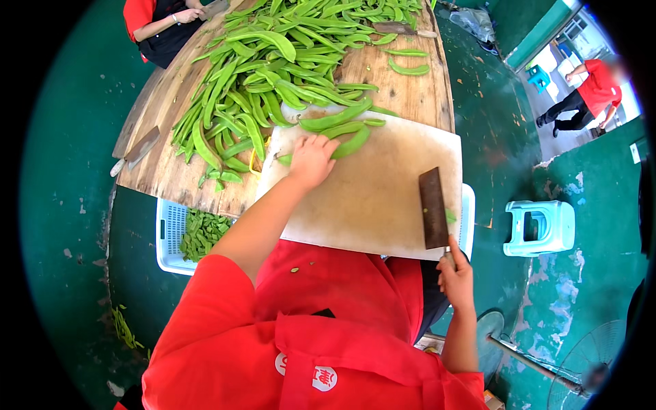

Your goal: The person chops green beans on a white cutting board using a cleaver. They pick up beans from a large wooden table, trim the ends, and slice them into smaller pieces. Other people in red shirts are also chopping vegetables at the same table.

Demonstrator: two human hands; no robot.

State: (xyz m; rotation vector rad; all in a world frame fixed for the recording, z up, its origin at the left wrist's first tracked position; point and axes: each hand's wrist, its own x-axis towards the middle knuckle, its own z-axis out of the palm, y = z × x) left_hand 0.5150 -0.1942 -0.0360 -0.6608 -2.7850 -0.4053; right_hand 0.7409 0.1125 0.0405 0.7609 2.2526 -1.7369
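My left hand (pixel 311 160) lies over a few flat green bean pods (pixel 353 144) at the upper left of a white cutting board (pixel 379 184). The pods stick out on both sides of the fingers, which hide their middles. At the board's right edge my right hand (pixel 457 279) grips the handle of a cleaver (pixel 433 207). Its dark, wide blade points away from me over the board. Beside the blade is a small cut piece of bean (pixel 450 216). A large heap of bean pods (pixel 287 66) spreads beyond the board, some overlapping its far edge.
More cleavers lie on the wooden table (pixel 405 97): one at the left edge (pixel 141 148), another at the far right (pixel 394 28). Below stands a light-blue basket (pixel 171 256) of cut beans. A stool (pixel 540 228) and fan (pixel 584 364) are right. Two other people are in view.
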